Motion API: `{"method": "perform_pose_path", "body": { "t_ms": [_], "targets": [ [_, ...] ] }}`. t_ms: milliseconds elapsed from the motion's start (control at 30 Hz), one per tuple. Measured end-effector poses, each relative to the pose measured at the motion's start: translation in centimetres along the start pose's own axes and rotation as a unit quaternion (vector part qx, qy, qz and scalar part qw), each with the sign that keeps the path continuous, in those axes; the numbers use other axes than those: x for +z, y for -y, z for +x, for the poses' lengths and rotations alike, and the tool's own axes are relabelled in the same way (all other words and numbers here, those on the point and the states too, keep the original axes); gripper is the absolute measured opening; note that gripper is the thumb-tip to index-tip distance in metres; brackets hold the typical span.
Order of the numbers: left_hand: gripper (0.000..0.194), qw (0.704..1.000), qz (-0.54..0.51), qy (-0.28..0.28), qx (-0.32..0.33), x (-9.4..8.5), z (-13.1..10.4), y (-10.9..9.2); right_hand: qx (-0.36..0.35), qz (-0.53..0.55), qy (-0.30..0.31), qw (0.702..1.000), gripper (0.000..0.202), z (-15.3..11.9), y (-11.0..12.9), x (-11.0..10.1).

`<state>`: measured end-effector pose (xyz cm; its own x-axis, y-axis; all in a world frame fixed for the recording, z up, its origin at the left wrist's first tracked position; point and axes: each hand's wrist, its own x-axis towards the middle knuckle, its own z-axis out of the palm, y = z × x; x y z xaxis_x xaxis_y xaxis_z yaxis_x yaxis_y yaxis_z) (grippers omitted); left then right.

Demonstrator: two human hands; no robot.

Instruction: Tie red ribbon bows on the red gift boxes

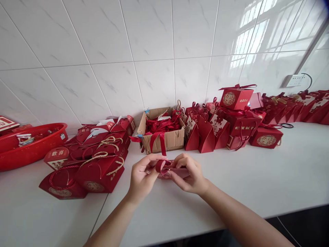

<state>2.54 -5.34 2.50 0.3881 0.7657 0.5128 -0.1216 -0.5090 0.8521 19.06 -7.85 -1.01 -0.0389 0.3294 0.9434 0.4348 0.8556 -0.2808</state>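
A small red gift box (182, 172) is between my two hands over the white table, its top edge facing me. At its upper left a dark red ribbon (160, 166) curls into a loop. My left hand (143, 175) is closed on the ribbon and the box's left side, thumb in front and fingers behind. With thumb and fingers, my right hand (190, 174) pinches the top edge on the right. My hands hide much of the box. Just behind stands a cardboard box (169, 141) heaped with red ribbons (164, 125), some hanging over its front.
Red gift boxes (100, 175) with cord handles crowd the left, beside a red plastic basket (33, 147). More red boxes (206, 137) line the wall to the right, some stacked. A power socket (293, 81) is on the tiled wall. The table's front edge runs along the lower right.
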Motion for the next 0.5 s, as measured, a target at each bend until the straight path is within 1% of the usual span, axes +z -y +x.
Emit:
{"method": "perform_pose_path", "body": {
  "t_ms": [167,300,500],
  "targets": [
    [0.008,1.000,-0.017,0.016,-0.018,-0.12,0.02,0.13,0.008,0.004,0.003,1.000,0.022,-0.09,-0.04,0.01],
    [0.008,0.999,-0.037,0.026,-0.028,-0.10,0.03,0.03,-0.001,0.010,0.002,1.000,0.022,-0.07,-0.02,-0.04],
    [0.008,0.999,-0.034,0.020,-0.029,-0.01,0.03,-0.36,0.002,0.004,0.004,1.000,0.022,0.11,0.10,-0.09]
  ]
}}
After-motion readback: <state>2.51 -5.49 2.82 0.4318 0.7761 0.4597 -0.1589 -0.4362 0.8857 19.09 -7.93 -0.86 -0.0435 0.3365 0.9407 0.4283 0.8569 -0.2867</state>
